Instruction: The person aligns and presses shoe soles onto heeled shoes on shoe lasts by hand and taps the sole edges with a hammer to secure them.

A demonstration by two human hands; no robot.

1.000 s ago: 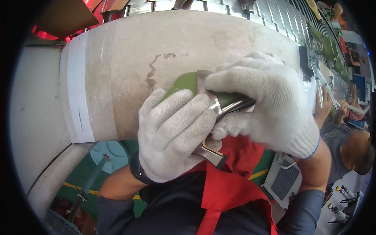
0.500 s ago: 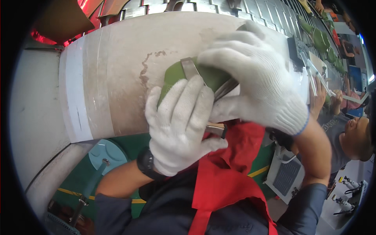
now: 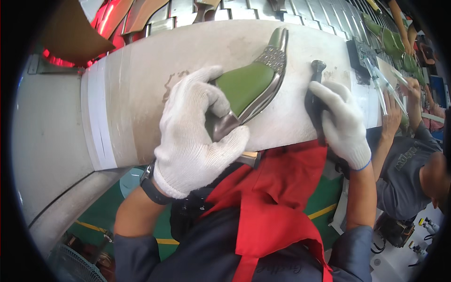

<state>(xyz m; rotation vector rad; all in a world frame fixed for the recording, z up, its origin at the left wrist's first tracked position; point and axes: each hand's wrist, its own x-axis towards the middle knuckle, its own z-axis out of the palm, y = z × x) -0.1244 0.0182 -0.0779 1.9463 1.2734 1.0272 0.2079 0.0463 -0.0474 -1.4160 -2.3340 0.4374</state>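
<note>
A pointed green shoe lies across the pale work surface, with a glittery strip near its toe and shiny metallic bands along its edge and at its near end. My left hand, in a white knitted glove, is closed round the near end, thumb and fingers at the metallic band. To the right, my gloved right hand has its fingers curled on a dark tool with a round flared end. The tool rests on the surface, and part of its grip is hidden by the fingers.
Metal slats of a conveyor run along the far side, with brown pieces at the far left. Clear plastic tubes lie at the right, near a co-worker's hands. A wood-tipped tool sticks out by my red apron.
My right hand has let go of the shoe and moved right to the dark tool. My left hand has shifted its hold, and the shoe now points away to the upper right.
</note>
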